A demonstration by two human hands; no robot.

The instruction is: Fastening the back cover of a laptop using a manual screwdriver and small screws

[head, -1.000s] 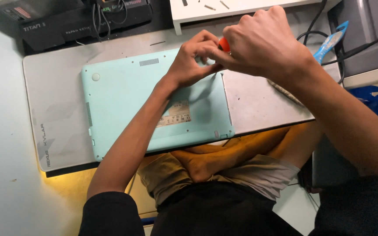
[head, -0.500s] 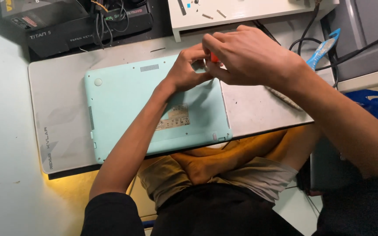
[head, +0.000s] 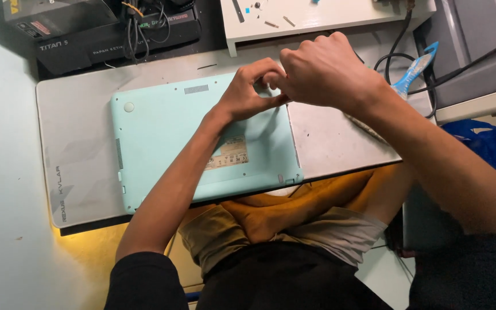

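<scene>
Repair workshop, upturned laptop [head: 202,143], loose screws [head: 276,23]

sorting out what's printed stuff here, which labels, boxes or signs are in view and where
Sticker label: on the mint laptop underside, beside the left forearm; pale tan rectangle with small dark print.
Black box: top left, behind the grey mat; black with a small red and white label.
Mat logo: left edge of the mat; dark lettering running sideways.

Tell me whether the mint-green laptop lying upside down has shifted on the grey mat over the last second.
No. The mint-green laptop keeps the same place on the grey mat, its left edge as far from the mat's left border; only the camera view shifted.
</scene>
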